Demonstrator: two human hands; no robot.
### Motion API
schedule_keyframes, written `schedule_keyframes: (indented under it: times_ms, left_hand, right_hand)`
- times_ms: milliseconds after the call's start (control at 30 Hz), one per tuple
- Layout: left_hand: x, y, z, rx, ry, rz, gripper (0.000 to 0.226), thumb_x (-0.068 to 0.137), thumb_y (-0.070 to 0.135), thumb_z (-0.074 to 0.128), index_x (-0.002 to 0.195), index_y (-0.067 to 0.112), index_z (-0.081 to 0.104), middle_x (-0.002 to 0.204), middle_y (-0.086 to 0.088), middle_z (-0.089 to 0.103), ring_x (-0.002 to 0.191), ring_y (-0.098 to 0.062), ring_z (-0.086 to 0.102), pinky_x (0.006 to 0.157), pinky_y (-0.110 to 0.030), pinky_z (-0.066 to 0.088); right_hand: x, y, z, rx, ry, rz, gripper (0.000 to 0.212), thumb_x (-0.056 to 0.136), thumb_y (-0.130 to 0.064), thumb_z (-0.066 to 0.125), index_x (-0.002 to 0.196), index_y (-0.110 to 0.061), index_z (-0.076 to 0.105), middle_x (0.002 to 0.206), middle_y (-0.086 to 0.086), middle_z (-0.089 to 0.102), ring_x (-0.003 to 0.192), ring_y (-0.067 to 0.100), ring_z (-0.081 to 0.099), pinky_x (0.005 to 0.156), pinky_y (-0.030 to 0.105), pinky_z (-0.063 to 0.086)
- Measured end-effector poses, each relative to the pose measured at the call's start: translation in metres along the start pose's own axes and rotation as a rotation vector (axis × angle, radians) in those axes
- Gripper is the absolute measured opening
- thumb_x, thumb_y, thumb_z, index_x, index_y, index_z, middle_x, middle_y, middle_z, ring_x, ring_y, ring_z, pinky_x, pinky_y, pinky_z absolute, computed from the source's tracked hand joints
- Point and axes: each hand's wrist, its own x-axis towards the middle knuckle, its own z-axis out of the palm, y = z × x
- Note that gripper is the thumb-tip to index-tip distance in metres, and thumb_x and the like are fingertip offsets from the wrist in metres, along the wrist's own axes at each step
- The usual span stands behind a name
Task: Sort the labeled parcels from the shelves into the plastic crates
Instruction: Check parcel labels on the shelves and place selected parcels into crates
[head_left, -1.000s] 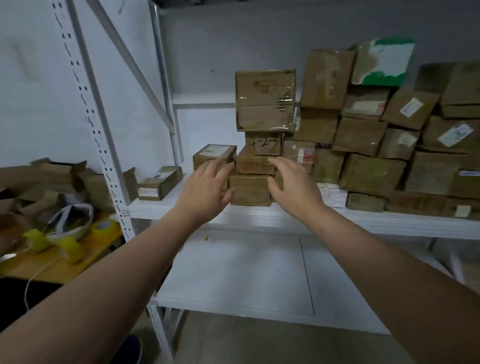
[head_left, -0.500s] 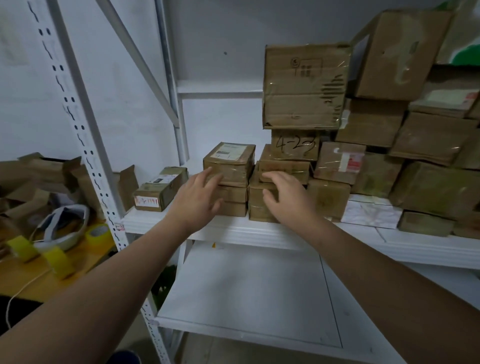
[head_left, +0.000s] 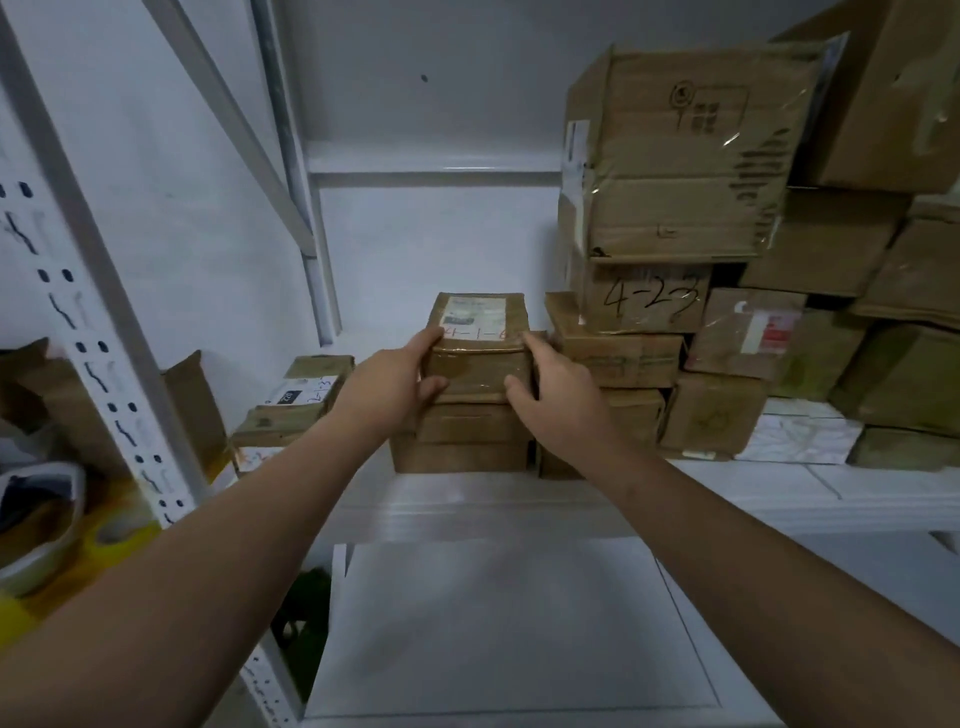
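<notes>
A small brown parcel (head_left: 478, 343) with a white label and red handwriting on top sits on a short stack of two flat parcels (head_left: 467, 441) on the white shelf (head_left: 727, 493). My left hand (head_left: 389, 387) grips its left side and my right hand (head_left: 558, 397) grips its right side, fingers wrapped over the front corners. To the right rises a stack of cardboard parcels, one marked "4-23" (head_left: 649, 299) under a large taped box (head_left: 675, 156). No plastic crate is in view.
A flat labeled parcel (head_left: 296, 400) lies at the shelf's left end. More boxes (head_left: 883, 312) pile up at right. A perforated white upright (head_left: 104, 364) stands at left, with tape rolls (head_left: 119, 535) and cardboard beyond. A lower white shelf (head_left: 509, 623) lies beneath.
I have moved closer to the shelf. Both hands shifted left from the neighbouring stack and closed on the sides of the small labeled parcel.
</notes>
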Motion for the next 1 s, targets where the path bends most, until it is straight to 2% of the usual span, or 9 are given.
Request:
schedule_keyframes:
  times_ms: [133,267,400,467,533,633,800,900,1000]
  left_hand:
    - [-0.014,-0.002,0.007,-0.144,0.095,0.078,0.052,0.096,0.027,0.054,0.144,0.026,0.033,0.124,-0.007,0.062,0.105,-0.028,0.06,0.088,-0.034,0.045]
    - [-0.03,-0.007,0.008,-0.455,0.163,0.1,0.043,0.099,0.031,0.049,0.139,0.024,0.039,0.126,-0.004,0.06,0.106,-0.022,0.06,0.091,-0.037,0.051]
    - [-0.044,-0.012,0.005,-0.859,0.272,0.12,0.027,0.098,0.029,0.05,0.122,0.024,0.042,0.106,0.018,0.059,0.096,-0.001,0.059,0.086,-0.04,0.055]
    - [-0.046,-0.017,0.002,-1.07,0.308,0.086,0.026,0.097,0.02,0.053,0.117,0.023,0.037,0.116,0.005,0.06,0.107,-0.009,0.061,0.088,-0.037,0.056]
    - [-0.047,-0.026,-0.001,-1.2,0.31,0.053,0.034,0.097,0.016,0.051,0.126,0.023,0.035,0.128,-0.003,0.057,0.116,-0.013,0.059,0.089,-0.028,0.055]
    - [-0.053,-0.038,-0.001,-1.164,0.347,0.092,0.035,0.1,0.014,0.046,0.134,0.022,0.043,0.128,0.001,0.058,0.116,-0.005,0.058,0.086,-0.015,0.051]
    - [-0.068,-0.049,0.008,-1.247,0.405,0.105,0.034,0.101,0.007,0.04,0.132,0.022,0.045,0.127,0.001,0.06,0.118,-0.008,0.057,0.095,-0.024,0.049]
    - [-0.072,-0.052,0.007,-1.258,0.422,0.11,0.035,0.101,0.004,0.039,0.132,0.02,0.044,0.126,0.001,0.06,0.119,-0.009,0.057,0.097,-0.026,0.049]
    - [-0.073,-0.056,0.005,-1.248,0.439,0.119,0.036,0.101,0.003,0.038,0.134,0.016,0.043,0.127,-0.002,0.06,0.119,-0.01,0.056,0.099,-0.03,0.048]
  right_hand:
    - [0.001,-0.009,0.018,0.076,0.076,0.068,0.051,0.1,-0.029,0.047,0.147,-0.018,0.033,0.132,0.0,0.055,0.116,0.015,0.052,0.091,0.024,0.043]
    - [-0.002,-0.013,0.034,0.168,0.311,0.079,0.035,0.097,-0.032,0.052,0.13,-0.021,0.051,0.125,-0.002,0.058,0.112,0.013,0.054,0.091,0.03,0.048]
    - [-0.003,-0.025,0.04,0.285,0.472,0.049,0.01,0.094,-0.024,0.058,0.104,-0.025,0.055,0.111,-0.002,0.057,0.102,0.009,0.053,0.079,0.014,0.042]
    - [-0.006,-0.036,0.043,0.439,0.489,0.041,0.027,0.093,-0.018,0.06,0.116,-0.026,0.049,0.114,0.0,0.055,0.102,0.006,0.054,0.081,0.015,0.047]
    - [-0.01,-0.045,0.044,0.541,0.458,0.051,0.049,0.092,-0.016,0.062,0.136,-0.022,0.04,0.118,0.0,0.051,0.103,0.001,0.051,0.082,0.008,0.045]
    - [-0.017,-0.052,0.049,0.493,0.376,0.01,0.051,0.096,-0.024,0.057,0.143,-0.027,0.038,0.131,-0.006,0.044,0.114,-0.004,0.046,0.093,0.006,0.04]
    - [-0.025,-0.061,0.064,0.651,0.285,-0.056,0.04,0.1,-0.026,0.048,0.131,-0.045,0.033,0.131,-0.027,0.046,0.127,-0.004,0.044,0.106,0.026,0.04]
    - [-0.028,-0.063,0.071,0.68,0.274,-0.087,0.042,0.1,-0.022,0.047,0.133,-0.043,0.033,0.135,-0.023,0.046,0.129,0.001,0.044,0.109,0.033,0.04]
    - [-0.027,-0.065,0.077,0.725,0.272,-0.103,0.044,0.1,-0.014,0.045,0.137,-0.034,0.031,0.141,-0.008,0.045,0.131,0.005,0.044,0.111,0.033,0.038]
